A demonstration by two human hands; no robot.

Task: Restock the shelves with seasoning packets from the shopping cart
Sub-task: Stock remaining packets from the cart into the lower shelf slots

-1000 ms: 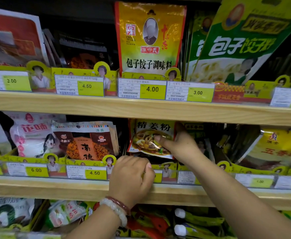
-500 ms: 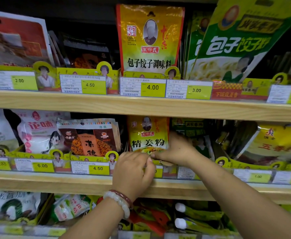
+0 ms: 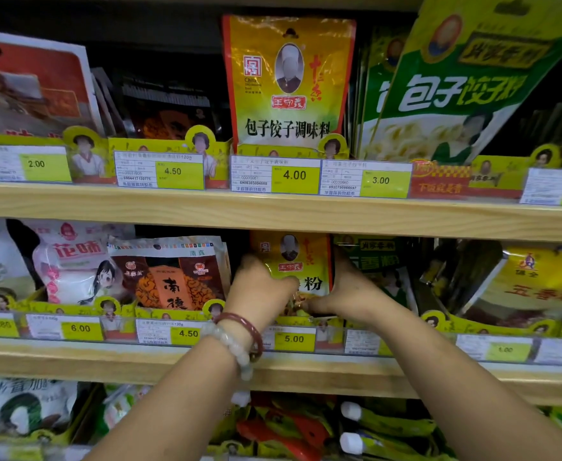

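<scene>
Yellow packet point(image 3: 301, 261), marked 王守义 and 粉, is gripped by left hand point(image 3: 259, 291) and right hand point(image 3: 346, 291) above the 5.00 tag point(image 3: 293, 339).

The shelf boards point(image 3: 273, 214) are pale wood with a visible grain and a matt face. The yellow seasoning packet point(image 3: 301, 261) is glossy plastic film, as is the larger pouch point(image 3: 289, 81) above. Price labels point(image 3: 274, 176) look like paper behind clear plastic strips. The wrist beads point(image 3: 236, 344) seem polished stone, though blurred
</scene>
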